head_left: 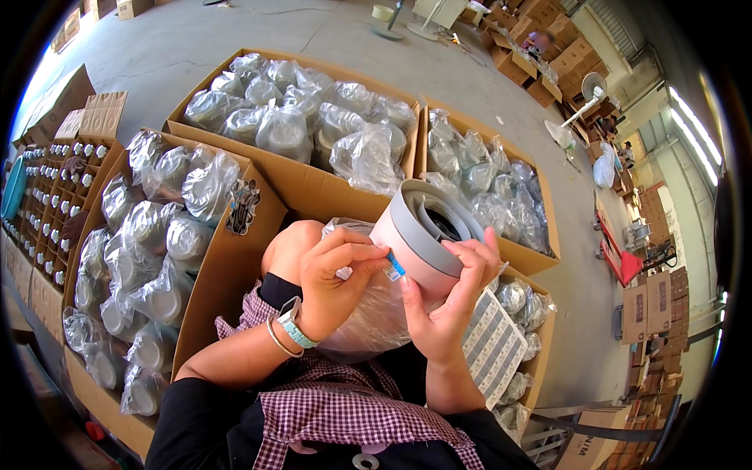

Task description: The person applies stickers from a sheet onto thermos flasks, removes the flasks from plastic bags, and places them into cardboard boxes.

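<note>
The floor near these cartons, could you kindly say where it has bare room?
Bare floor lies beyond the far carton and between the right carton and the red trolley. These and the left carton are crowded with bagged items.

Brown cardboard boxes [227, 270] packed with clear-plastic-wrapped items [286, 133] block low reaches left, ahead and right; a white sheet with gray patterned rows [495, 345] obstructs the lower right, while open air lies above the pink-and-gray cylindrical container [423, 268].
</note>
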